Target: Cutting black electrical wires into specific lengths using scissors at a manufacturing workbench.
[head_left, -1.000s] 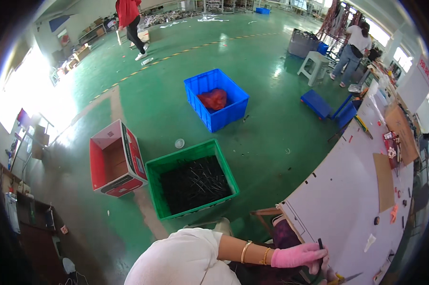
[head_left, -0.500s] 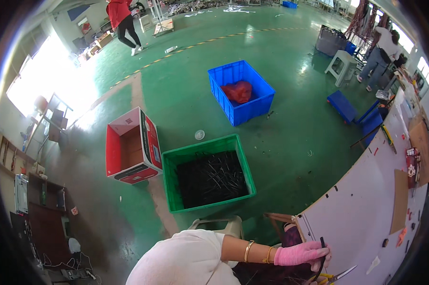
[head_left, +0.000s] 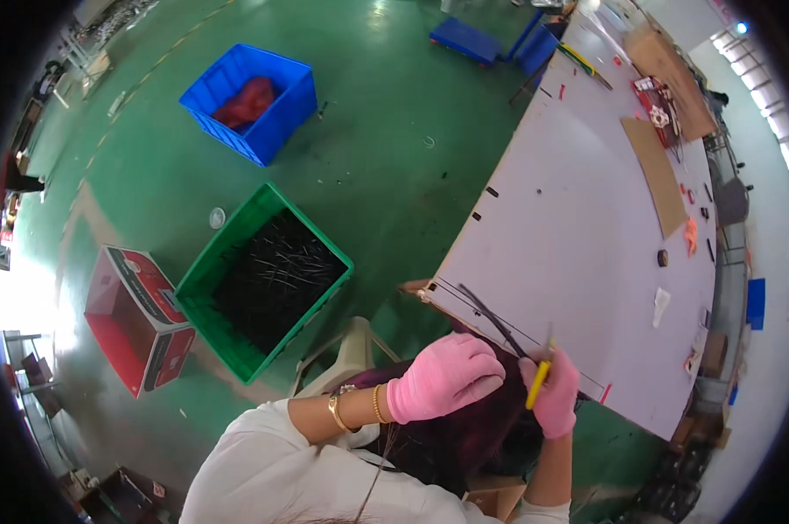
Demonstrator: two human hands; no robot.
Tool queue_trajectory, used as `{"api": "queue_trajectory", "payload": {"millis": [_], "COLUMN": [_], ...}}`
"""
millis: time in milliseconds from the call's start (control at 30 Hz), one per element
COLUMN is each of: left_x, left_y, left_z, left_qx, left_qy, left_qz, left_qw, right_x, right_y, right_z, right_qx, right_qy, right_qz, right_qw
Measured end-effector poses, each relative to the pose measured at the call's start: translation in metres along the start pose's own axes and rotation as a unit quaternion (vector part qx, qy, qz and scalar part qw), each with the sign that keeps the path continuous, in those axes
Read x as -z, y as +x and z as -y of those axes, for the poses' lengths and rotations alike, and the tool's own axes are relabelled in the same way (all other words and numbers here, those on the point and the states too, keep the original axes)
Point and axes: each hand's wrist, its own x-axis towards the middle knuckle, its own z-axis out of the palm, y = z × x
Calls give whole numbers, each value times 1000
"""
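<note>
My right hand (head_left: 558,395), in a pink glove, is closed around yellow-handled scissors (head_left: 539,384) at the near edge of the white table. A blade tip points away from me over the tabletop. From beside the thumb and fingers of that hand, thin black tubing (head_left: 490,316) reaches out over the table edge; whether one piece or several cannot be told. My left hand (head_left: 447,377), also pink-gloved, hovers over my lap, left of the scissors. Its fingers are curled inward, and whatever they may hold is hidden.
The white table (head_left: 578,227) stretches away on the right, with brown cardboard (head_left: 654,175) and small bits on it. On the floor to the left stand a green bin (head_left: 329,293) of black pieces, a red-and-white carton (head_left: 172,349), a blue bin (head_left: 285,113) and a stool (head_left: 337,358).
My view has swung right, so bins and carton sit further left. My left hand has drawn back from the black tubing, which now extends from my right hand. The scissors now point away from me.
</note>
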Motion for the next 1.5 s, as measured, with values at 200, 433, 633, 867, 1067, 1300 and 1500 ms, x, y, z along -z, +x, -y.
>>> {"api": "queue_trajectory", "payload": {"millis": [200, 433, 633, 867, 1067, 1300, 1500], "left_x": [-15, -9, -16, -13, -13, -14, -14], "left_y": [12, 24, 15, 19, 17, 17, 18], "left_z": [21, 43, 49, 57, 59, 60, 60], "left_qx": [-120, -95, -85, -91, -90, -94, -98], "left_qy": [270, 348, 389, 372, 376, 377, 380], "left_qz": [-78, -37, -44, -68, -68, -63, -68], "left_qw": [952, 932, 916, 921, 920, 919, 917], "right_x": [-14, -10, -11, -14, -17, -17, -16], "right_y": [8, 21, 28, 31, 30, 29, 30], "right_z": [-15, -17, -9, -1, -2, -4, -3], "right_qx": [15, -38, 31, 3, -2, 7, 12], "right_qy": [-39, -42, -111, -119, -123, -128, -129], "right_qz": [88, 154, 159, 153, 150, 147, 151], "right_qw": [995, 986, 981, 981, 981, 981, 980]}}
